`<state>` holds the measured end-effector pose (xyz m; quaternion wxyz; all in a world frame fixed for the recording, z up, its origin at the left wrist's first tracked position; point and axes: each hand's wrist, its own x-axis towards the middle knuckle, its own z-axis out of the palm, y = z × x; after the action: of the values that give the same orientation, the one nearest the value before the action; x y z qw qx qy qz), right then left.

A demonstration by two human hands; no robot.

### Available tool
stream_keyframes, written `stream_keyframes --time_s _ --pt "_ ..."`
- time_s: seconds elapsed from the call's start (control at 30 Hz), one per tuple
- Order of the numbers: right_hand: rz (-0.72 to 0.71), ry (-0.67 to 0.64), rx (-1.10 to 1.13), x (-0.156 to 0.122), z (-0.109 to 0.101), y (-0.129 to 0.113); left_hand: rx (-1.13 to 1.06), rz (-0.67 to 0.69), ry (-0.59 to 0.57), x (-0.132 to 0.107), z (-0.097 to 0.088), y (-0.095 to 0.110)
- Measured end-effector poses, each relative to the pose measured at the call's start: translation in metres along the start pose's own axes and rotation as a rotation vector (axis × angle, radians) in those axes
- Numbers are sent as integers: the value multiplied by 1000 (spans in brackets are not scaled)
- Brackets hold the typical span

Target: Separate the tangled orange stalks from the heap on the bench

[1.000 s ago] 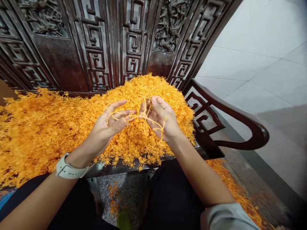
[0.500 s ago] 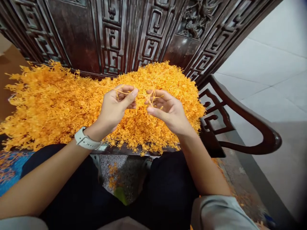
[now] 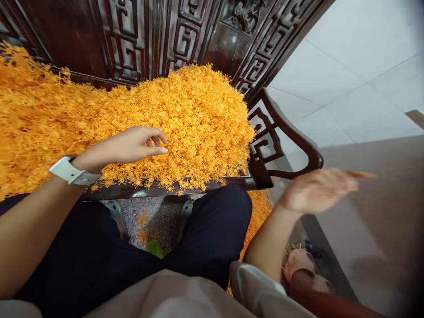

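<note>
My left hand (image 3: 135,145) hovers over the heap of orange plastic flower-like pieces (image 3: 198,115), its fingers loosely curled and apart, with nothing seen in them. A pale watch (image 3: 74,171) is on that wrist. My right hand (image 3: 319,192) is out to the right, past the bench armrest (image 3: 306,150), and smeared by motion. From its fingertips sticks a blurred orange strand (image 3: 361,174), and the fingers look pressed together around its near end.
The heap lies on a dark carved wooden bench (image 3: 145,193) against its tall back (image 3: 79,39). More orange pieces (image 3: 260,212) lie low beside my right knee. A green item (image 3: 154,248) is on the speckled floor. Pinkish rounded shapes (image 3: 300,263) at lower right are unclear.
My hands were together over the heap, handling thin orange strands. The right hand has swung far right with an orange strand; the left has let go. The view has shifted right.
</note>
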<state>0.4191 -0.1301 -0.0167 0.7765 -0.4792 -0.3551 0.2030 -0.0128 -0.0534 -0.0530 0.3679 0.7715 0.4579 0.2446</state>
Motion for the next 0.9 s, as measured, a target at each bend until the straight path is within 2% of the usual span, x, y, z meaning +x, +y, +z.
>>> stream_keyframes --time_s 0.03,0.07,0.13,0.17,0.2,0.27,0.37,0.43,0.47,0.53,0.57,0.6,0.63,0.7,0.73,0.77,0.83,0.9 --pt "49 -90 96 -13 -6 12 65 12 12 1 3 -3" --pt "133 -235 124 -25 -7 22 133 29 30 3 6 -6" --pt "296 -645 36 -41 2 31 283 90 74 7 15 -10" --pt "310 -852 -72 -45 12 31 356 129 90 9 21 -10" --pt "263 -1040 -205 -45 24 28 423 168 98 11 28 -8" --pt "32 -1311 -514 -43 54 20 530 240 94 12 43 -1" --pt "-270 -1533 -903 -47 99 19 664 341 43 8 57 11" --pt "-324 -1759 -987 -62 118 24 743 352 28 6 47 10" --pt "-294 -1907 -969 -72 122 26 775 320 49 5 35 5" --pt "-139 -2173 -846 -87 110 22 818 172 165 2 -6 -15" --pt "-43 -2230 -754 -89 95 17 824 70 234 -2 -31 -29" --pt "39 -2191 -675 -86 74 11 811 -34 317 -8 -57 -46" --pt "84 -2028 -619 -78 48 7 803 -131 371 -16 -81 -64" --pt "35 -1479 -541 -56 -7 5 804 -288 446 -37 -122 -101" --pt "-3 -1133 -551 -44 -33 8 793 -340 455 -48 -136 -118" --pt "-84 -850 -542 -35 -55 13 766 -378 466 -57 -145 -133" --pt "-40 -809 -596 -26 -85 26 693 -419 492 -70 -154 -155" --pt "52 -887 -666 -27 -98 39 646 -421 544 -75 -154 -164"
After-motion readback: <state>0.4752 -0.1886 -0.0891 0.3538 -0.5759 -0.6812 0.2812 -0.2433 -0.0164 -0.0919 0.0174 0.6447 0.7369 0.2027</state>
